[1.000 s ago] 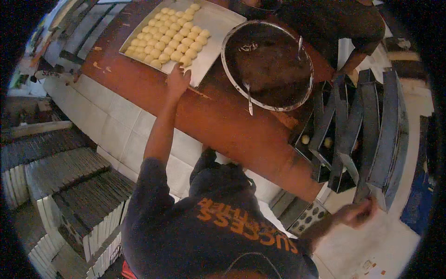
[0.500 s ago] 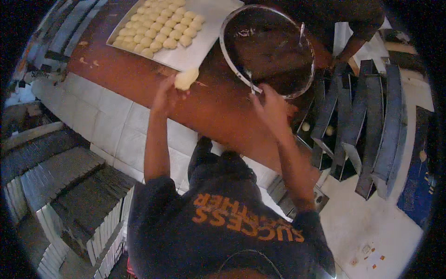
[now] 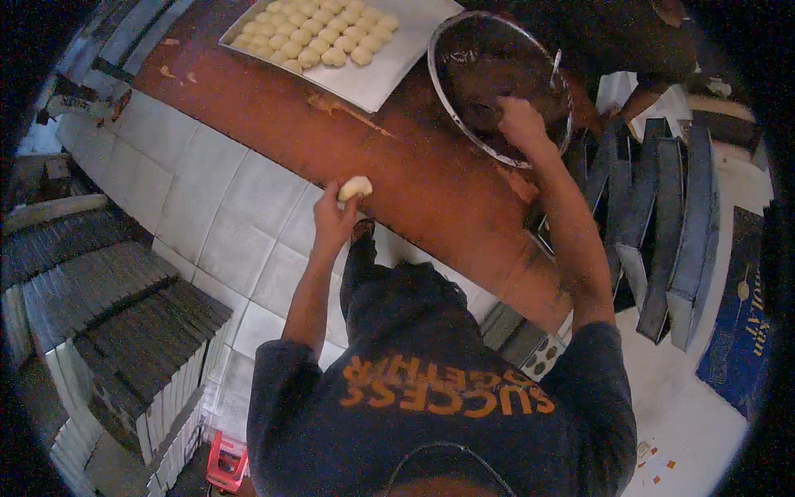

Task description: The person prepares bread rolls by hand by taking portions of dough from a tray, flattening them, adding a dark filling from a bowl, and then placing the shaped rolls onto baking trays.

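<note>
My left hand (image 3: 333,214) is just off the near edge of the brown table, fingers closed on a pale, soft piece of dough (image 3: 356,187). My right hand (image 3: 525,126) reaches over the near rim of a large round bowl (image 3: 448,106) that has a dark brown mass inside. Its fingers are curled, and what they grip is lost against the dark contents. At the far left of the bowl, a tray (image 3: 377,99) lined with white paper carries rows of small round dough balls (image 3: 331,37).
Several long dark metal pans (image 3: 691,240) stand on edge to the right. Stacked dark pans (image 3: 153,327) fill the lower left beside the tiled floor (image 3: 219,232). A blue printed sack (image 3: 739,319) lies at far right. Another person's dark sleeve (image 3: 646,41) shows beyond the bowl.
My left hand has drawn the dough back from near the tray toward me, and the piece looks more folded. From the bowl's near rim, my right hand has moved in over the brown mass.
</note>
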`<state>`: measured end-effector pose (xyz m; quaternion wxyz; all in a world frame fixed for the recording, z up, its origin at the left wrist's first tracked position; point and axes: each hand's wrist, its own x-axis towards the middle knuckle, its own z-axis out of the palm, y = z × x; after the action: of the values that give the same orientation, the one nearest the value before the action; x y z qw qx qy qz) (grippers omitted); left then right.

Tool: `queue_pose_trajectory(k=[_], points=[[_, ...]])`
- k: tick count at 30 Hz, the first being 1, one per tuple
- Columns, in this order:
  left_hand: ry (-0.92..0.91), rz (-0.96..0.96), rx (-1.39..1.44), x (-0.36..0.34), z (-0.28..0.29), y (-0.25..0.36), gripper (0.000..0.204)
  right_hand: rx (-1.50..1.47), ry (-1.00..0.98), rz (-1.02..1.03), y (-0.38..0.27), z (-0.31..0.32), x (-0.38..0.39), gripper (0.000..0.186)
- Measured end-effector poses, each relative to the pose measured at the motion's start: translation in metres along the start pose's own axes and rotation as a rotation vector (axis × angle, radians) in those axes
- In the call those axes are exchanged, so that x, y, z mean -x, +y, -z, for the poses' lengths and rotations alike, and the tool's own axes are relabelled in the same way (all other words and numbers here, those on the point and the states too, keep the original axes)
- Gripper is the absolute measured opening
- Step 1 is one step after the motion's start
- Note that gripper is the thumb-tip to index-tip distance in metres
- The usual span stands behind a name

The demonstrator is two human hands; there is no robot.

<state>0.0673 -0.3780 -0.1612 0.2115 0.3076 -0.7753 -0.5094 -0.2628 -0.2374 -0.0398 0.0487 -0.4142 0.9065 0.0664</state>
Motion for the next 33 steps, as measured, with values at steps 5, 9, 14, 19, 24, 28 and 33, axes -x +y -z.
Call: queue_pose_trajectory(k=[5,9,14,19,24,28,33], points=[[0.163,-0.205,-0.460,-0.032,-0.033,-0.020,0.023,-0.048,0.118,-0.019,0.007,-0.002,-0.017,0.033],[-0.047,-0.237,-0.527,-0.015,-0.068,-0.019,0.020,-0.018,0.242,0.035,0.019,-0.030,-0.033,0.034],[-0.194,-0.168,-0.473,-0.008,-0.065,-0.012,0.020,-0.086,-0.022,0.072,0.015,-0.019,-0.018,0.036],[-0.247,0.312,0.038,-0.039,-0.055,-0.018,0.026,-0.355,0.033,0.270,0.044,-0.031,0.007,0.031],[-0.012,0.347,0.496,-0.040,-0.049,0.024,0.026,-0.358,0.183,0.010,0.046,-0.022,0.002,0.026],[0.076,0.372,0.767,-0.031,-0.058,0.047,0.024,-0.283,0.111,0.084,0.047,-0.031,0.005,0.024],[0.001,0.483,1.156,-0.036,-0.056,0.059,0.028,-0.735,-0.001,-0.047,0.008,0.010,0.053,0.019]])
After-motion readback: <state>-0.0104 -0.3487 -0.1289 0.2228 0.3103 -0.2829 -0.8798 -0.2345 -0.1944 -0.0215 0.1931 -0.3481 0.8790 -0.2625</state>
